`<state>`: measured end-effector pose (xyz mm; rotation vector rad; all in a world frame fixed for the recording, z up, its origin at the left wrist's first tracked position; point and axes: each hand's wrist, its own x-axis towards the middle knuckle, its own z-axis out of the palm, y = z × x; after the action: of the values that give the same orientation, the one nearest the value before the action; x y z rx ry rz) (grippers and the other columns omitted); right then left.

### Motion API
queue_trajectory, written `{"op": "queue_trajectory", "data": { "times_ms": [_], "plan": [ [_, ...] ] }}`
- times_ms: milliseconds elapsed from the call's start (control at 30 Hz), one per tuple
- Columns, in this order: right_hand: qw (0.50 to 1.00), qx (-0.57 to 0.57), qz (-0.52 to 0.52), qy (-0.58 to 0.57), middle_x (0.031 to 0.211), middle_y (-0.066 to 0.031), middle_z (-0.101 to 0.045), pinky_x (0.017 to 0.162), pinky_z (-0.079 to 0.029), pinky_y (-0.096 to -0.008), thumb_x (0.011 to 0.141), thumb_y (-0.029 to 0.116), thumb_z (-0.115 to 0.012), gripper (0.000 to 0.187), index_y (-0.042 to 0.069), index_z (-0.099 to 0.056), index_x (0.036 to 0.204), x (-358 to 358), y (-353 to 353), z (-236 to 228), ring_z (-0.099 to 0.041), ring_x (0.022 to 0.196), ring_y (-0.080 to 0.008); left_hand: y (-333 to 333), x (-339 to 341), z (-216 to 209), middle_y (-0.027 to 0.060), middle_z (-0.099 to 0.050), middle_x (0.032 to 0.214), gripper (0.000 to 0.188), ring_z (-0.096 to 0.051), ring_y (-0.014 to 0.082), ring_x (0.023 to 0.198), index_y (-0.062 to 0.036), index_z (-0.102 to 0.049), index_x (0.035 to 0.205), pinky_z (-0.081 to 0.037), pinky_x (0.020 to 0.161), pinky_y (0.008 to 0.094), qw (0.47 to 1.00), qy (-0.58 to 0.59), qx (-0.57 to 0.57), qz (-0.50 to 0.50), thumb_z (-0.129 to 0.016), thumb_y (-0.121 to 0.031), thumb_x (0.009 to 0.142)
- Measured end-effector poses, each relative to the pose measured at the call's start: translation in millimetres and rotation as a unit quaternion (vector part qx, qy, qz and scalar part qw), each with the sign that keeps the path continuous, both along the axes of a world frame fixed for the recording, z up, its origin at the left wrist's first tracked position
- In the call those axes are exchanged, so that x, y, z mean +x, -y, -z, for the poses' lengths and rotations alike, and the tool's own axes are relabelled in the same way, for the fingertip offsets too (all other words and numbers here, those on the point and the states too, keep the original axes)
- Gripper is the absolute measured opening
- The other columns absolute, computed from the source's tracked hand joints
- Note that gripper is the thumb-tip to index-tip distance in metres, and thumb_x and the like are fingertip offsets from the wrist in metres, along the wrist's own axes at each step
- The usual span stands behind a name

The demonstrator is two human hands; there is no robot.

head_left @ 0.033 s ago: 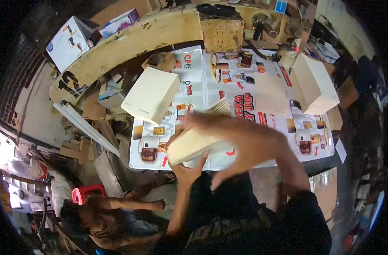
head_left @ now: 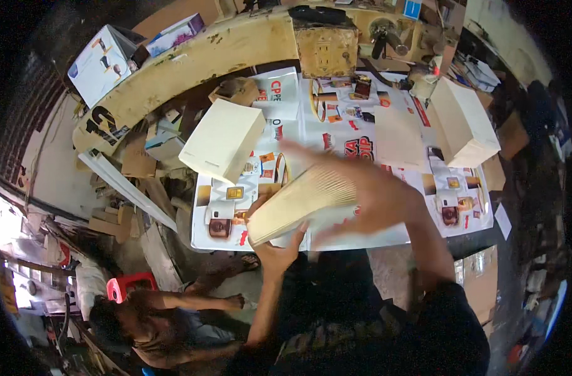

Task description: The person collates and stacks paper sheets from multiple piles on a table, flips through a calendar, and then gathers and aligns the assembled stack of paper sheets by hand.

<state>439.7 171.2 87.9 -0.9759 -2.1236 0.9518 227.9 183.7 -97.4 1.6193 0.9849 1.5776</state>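
Observation:
My left hand (head_left: 277,254) grips the near end of a thick stack of cream paper sheets (head_left: 287,212), its thumb along the right side and its fingers round the left. The stack tilts above the table, and its far end is spread into a fan of separate edges. Blurred by motion, my right hand (head_left: 381,195) hovers at the fanned end with thumb and fingers apart. Whether it touches the sheets, I cannot tell. A neat block of cream paper (head_left: 226,136) stands to the left, and another cream block (head_left: 465,128) to the right.
A printed glossy sheet (head_left: 336,135) covers the table, with a pale flat sheet (head_left: 398,136) on it. A yellowish machine beam (head_left: 217,53) runs along the back. At lower left, another person (head_left: 167,319) sits near a red plastic stool (head_left: 130,285). Boxes and scraps crowd the left.
The far end of the paper stack has fanned out more widely. My right hand has shifted slightly, uncovering more of the sheets. My left hand keeps its grip in the same place.

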Motion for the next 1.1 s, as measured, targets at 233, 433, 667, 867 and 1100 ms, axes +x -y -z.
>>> {"op": "queue_trajectory", "data": {
  "times_ms": [233, 433, 667, 867, 1100],
  "plan": [
    [0.888, -0.024, 0.279, -0.366, 0.155, -0.0142, -0.034, 0.113, -0.031, -0.0317, 0.099, 0.058, -0.040, 0.077, 0.001, -0.032, 0.151, 14.5, -32.4, 103.5, -0.039, 0.136, -0.0194, -23.2, 25.1, -18.9, 0.0204, -0.049, 0.133, 0.086, -0.054, 0.0276, 0.119, 0.0033, -0.038, 0.136, -0.045, 0.103, 0.0405, 1.000, 0.030, 0.001, 0.004, -0.088, -0.011, 0.068],
    [0.740, -0.322, 0.315, -0.499, 0.148, -0.0175, -0.043, 0.116, -0.025, -0.0342, 0.101, 0.064, -0.028, 0.079, 0.000, -0.040, 0.147, -20.2, -32.6, 100.1, -0.039, 0.137, -0.0254, -45.7, 23.9, -34.5, 0.0166, -0.066, 0.110, 0.053, -0.064, 0.0226, 0.099, 0.0064, -0.054, 0.123, -0.050, 0.090, 0.0337, 0.997, -0.001, -0.081, -0.006, -0.080, -0.010, 0.080],
    [0.859, -0.046, 0.327, -0.392, 0.148, -0.0207, -0.040, 0.115, -0.025, -0.0363, 0.105, 0.046, -0.032, 0.067, -0.005, -0.031, 0.148, -63.0, -2.7, 91.7, -0.036, 0.139, -0.0270, -0.2, 42.4, -74.4, 0.0177, -0.064, 0.116, 0.037, -0.060, 0.0204, 0.104, 0.0089, -0.052, 0.128, -0.047, 0.091, 0.0326, 0.990, 0.067, -0.083, -0.089, -0.058, -0.014, 0.099],
    [0.848, -0.038, 0.247, -0.468, 0.151, -0.0201, -0.036, 0.115, -0.026, -0.0394, 0.101, 0.060, -0.024, 0.080, -0.003, -0.026, 0.151, -39.6, -3.1, 171.2, -0.035, 0.140, -0.0276, 2.2, 26.0, -40.9, 0.0146, -0.065, 0.110, 0.031, -0.059, 0.0189, 0.097, 0.0081, -0.056, 0.118, -0.047, 0.086, 0.0316, 0.996, 0.035, -0.081, -0.032, -0.058, -0.016, 0.099],
    [0.918, 0.105, 0.236, -0.300, 0.148, -0.0289, -0.032, 0.115, -0.024, -0.0472, 0.071, 0.072, -0.065, 0.117, -0.006, -0.024, 0.148, -52.2, 28.4, 153.4, -0.033, 0.138, -0.0400, 21.6, -6.1, 19.8, 0.0104, -0.066, 0.102, 0.028, -0.060, 0.0174, 0.094, 0.0058, -0.063, 0.106, -0.050, 0.081, 0.0335, 0.989, 0.120, -0.082, -0.031, -0.063, -0.021, 0.097]
  ]
}}
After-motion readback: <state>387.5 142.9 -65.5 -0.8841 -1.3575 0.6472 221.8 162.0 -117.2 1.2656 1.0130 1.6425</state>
